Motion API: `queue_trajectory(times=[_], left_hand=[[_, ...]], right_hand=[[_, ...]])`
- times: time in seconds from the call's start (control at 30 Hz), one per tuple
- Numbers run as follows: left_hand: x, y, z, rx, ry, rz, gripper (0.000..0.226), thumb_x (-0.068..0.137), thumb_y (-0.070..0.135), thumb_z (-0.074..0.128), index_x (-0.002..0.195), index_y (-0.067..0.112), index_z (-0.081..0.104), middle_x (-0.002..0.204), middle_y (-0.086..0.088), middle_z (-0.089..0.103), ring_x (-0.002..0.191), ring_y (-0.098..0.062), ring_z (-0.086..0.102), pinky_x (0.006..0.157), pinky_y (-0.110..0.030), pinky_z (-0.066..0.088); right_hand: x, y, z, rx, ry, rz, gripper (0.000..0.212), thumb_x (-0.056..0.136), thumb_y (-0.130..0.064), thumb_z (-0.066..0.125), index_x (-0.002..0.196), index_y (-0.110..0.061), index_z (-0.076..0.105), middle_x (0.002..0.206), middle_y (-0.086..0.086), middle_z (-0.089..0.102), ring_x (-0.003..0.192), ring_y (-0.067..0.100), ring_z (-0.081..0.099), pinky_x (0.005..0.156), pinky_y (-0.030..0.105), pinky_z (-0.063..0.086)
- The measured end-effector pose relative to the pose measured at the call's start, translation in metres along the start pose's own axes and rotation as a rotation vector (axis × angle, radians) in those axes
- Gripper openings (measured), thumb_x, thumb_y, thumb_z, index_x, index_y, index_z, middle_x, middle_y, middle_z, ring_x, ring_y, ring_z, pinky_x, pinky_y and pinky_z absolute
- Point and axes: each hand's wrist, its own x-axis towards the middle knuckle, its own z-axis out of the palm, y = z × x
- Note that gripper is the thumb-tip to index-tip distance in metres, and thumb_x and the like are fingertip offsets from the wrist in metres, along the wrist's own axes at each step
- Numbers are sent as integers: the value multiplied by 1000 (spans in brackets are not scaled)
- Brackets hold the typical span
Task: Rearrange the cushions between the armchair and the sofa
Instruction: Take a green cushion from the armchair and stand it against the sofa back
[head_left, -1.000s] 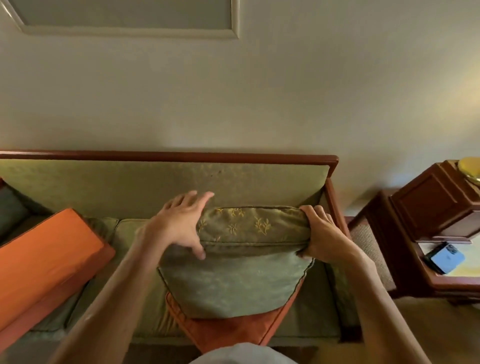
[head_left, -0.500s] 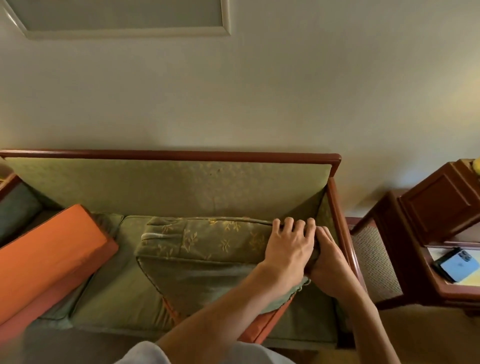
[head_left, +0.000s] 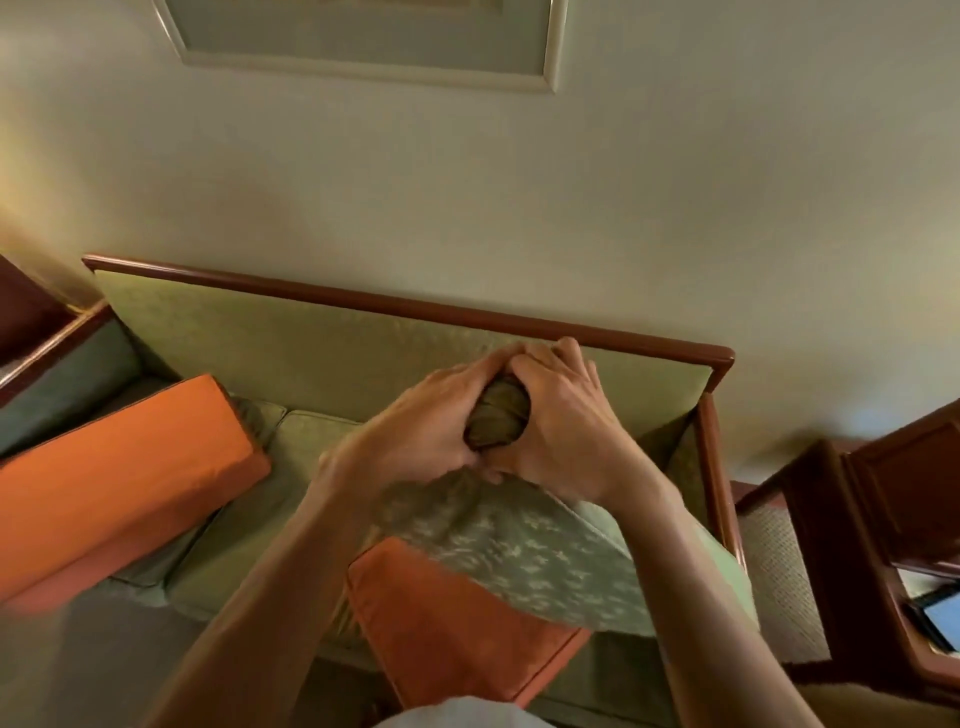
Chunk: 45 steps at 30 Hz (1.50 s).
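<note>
Right at the bottom edge, a pale sleeve or shirt hem (head_left: 447, 714), and both bare forearms reach up and forward, converging over the seat. Under them an orange cushion (head_left: 452, 618) lies tilted on the front of the sofa seat, one corner pointing toward the viewer. On top of it rests the green patterned cushion (head_left: 524, 561), its far corner drawn up into a bunch. That bunch is where the action is: the left hand (head_left: 415, 426) and the right hand (head_left: 566, 421) are clamped together around it, fingers curled, thumbs meeting low, fingertips touching at the top, with a twist of green fabric showing in the gap between the palms. Both wrists are cocked upward, knuckles facing the backrest.

Off to the left, a second orange cushion (head_left: 114, 483), long and blocky, leans across the seat toward the left armrest. Beyond the hands, the green sofa (head_left: 322, 348) with its dark wooden top rail runs against the wall. On the right stands a dark wooden side table (head_left: 883, 519) with a phone (head_left: 943, 616) lying on its lower shelf at the frame's edge. Highest up, a framed picture (head_left: 363, 36) hangs on the wall.
</note>
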Motion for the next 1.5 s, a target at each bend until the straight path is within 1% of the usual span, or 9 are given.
queue_trajectory(times=[0.17,0.3,0.53,0.7,0.83,0.93,1.03,1.13,1.5], left_hand=[[-39,-104,40,-123,31,-224,67,85,25,79,143,42,50,147,9,53,130,-4,54,112,-32,43],[-77,-182,34,-90,8,-348,119,56,17,97,152,43,32,137,8,57,125,-8,55,103,-23,45],[-139,-269,33,-223,46,-523,116,55,12,94,126,78,30,140,3,53,134,-17,47,104,-27,43],[-115,-286,29,-148,-104,-571,113,59,18,98,148,32,31,145,-1,46,139,-27,45,110,-29,37],[-70,-268,13,253,-415,-707,138,61,33,96,161,22,1,161,-16,9,151,-39,11,121,-49,24],[-40,-222,28,431,-547,-532,148,61,36,95,159,26,-15,165,-19,-14,152,-42,-10,122,-54,0],[-30,-184,82,533,-569,-368,147,59,58,90,159,25,-13,164,-19,9,150,-45,9,118,-67,4],[-28,-181,113,565,-376,-354,135,57,64,87,156,23,6,154,-13,28,145,-39,23,118,-67,11],[-23,-188,111,417,-197,-444,107,59,60,87,144,30,30,140,5,45,137,-25,35,120,-58,14]], right_hand=[[16,-1,128,102,-214,127,105,63,-49,84,145,-16,28,137,1,40,127,25,38,108,45,33],[13,33,175,-64,-342,154,122,56,-66,81,152,-21,20,151,-1,36,140,24,31,117,41,22],[-17,107,169,-270,-530,354,137,45,-77,75,154,-26,10,155,0,29,144,26,23,122,46,11],[-40,115,160,-382,-541,423,132,50,-61,86,152,-22,12,151,2,30,141,26,25,122,46,7],[-53,110,167,-393,-468,449,126,51,-58,85,149,-21,17,145,3,33,137,26,28,121,46,7],[-57,106,171,-377,-430,447,122,49,-55,85,147,-20,22,143,3,37,137,26,31,121,46,8],[-58,106,176,-347,-379,450,117,48,-56,81,145,-22,26,141,1,39,136,26,32,121,46,8],[-60,118,177,-300,-338,469,110,51,-56,77,144,-25,28,139,-1,41,136,25,32,122,44,8],[-37,151,186,-239,-224,351,90,51,-45,75,133,-26,41,124,-3,51,119,25,45,111,43,26]])
